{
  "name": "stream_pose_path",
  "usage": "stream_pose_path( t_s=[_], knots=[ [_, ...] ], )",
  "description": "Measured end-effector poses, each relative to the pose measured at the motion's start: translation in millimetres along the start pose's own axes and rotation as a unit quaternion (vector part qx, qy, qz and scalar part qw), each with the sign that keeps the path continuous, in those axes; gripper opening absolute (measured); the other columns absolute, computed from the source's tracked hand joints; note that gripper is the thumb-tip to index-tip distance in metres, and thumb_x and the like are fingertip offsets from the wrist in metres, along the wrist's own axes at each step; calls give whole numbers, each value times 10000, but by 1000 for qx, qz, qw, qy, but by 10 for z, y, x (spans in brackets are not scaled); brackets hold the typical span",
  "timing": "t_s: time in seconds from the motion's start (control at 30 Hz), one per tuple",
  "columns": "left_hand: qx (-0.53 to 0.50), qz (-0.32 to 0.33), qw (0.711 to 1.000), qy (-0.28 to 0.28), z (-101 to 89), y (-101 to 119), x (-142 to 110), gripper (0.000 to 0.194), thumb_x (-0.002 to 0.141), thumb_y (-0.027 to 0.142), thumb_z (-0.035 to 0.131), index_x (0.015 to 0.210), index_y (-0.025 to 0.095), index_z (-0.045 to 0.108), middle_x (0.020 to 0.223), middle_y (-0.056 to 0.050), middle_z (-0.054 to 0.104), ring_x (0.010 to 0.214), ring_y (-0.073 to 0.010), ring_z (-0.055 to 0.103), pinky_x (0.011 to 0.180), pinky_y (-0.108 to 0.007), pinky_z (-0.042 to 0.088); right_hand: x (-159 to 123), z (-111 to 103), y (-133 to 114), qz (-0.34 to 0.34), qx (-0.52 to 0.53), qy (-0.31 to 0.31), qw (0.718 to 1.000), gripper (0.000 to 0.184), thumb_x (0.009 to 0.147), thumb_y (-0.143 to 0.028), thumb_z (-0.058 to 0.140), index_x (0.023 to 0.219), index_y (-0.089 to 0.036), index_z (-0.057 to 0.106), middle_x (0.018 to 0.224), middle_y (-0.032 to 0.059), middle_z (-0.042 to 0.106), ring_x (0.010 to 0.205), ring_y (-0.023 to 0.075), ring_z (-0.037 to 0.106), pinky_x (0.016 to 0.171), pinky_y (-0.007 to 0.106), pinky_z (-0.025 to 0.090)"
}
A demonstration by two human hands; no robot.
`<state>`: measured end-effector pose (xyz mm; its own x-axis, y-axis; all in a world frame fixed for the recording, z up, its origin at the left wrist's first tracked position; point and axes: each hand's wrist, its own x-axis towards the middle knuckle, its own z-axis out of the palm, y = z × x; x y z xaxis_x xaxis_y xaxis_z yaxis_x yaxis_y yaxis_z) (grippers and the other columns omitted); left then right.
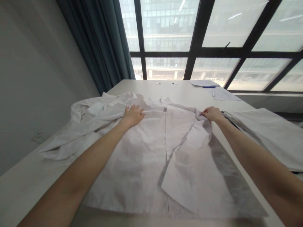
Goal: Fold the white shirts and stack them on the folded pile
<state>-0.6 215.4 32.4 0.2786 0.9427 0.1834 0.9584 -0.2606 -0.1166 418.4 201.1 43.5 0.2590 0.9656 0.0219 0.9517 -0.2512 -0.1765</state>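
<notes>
Head view. A white, thin woven-cotton garment, shirt or lab coat [151,157], lies spread front-up across the pale, smooth-topped table [21,186], collar end toward 12 o'clock and hem toward 6 o'clock at the near edge. One sleeve and loose cloth are bunched at 10 o'clock. The front panel on the 3 o'clock side is folded over toward the centre placket, leaving a diagonal edge and a shadow beneath it.

Left hand [133,116]: flat, palm down, fingers spread on the shoulder area at about 11 o'clock, pressing cloth to the table, not closed on anything.

Right hand [213,114]: at about 1 o'clock, fingers pinched shut on a fold of the garment at the other shoulder; the exact bit gripped, seam or lapel edge, is hard to make out at this angle.

Handling, as a judgement: light, limp fabric, no stiffness, slides easily on the smooth top and creases where bunched. Not fragile. Best held by pinching at shoulder seams, collar or hem corners, with a flat palm to anchor it.

Around it: a second white folded cloth [267,132] at 3 o'clock, just beside the right forearm; loose white paper sheets [214,90] with a blue pen [209,86] at 1 o'clock, far edge. Dark teal curtain [99,44] and black-framed window [201,52] beyond.
</notes>
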Motion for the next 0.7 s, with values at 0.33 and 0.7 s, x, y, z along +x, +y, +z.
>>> stream_pose_path(
  t_s=[0.33,0.7],
  knots=[
    [26,44,998,42,60,134,-241,423,980,279,399,1371,208,544,1478,-115,489,1412,-271,352,1157,-513,173,-600,355,-462,-279,-24,44,959,318,936,-232,489,1214,-225,643,1331,93,615,1224,259,544,1044,417,377],
    [18,49,997,53,163,90,-818,465,974,318,413,1418,210,498,1539,-148,396,1461,-313,284,1151,-567,198,-956,508,-252,-379,66,20,923,377,991,-316,395,1252,-176,628,1337,138,618,1265,297,529,1048,490,387]
  ],
)
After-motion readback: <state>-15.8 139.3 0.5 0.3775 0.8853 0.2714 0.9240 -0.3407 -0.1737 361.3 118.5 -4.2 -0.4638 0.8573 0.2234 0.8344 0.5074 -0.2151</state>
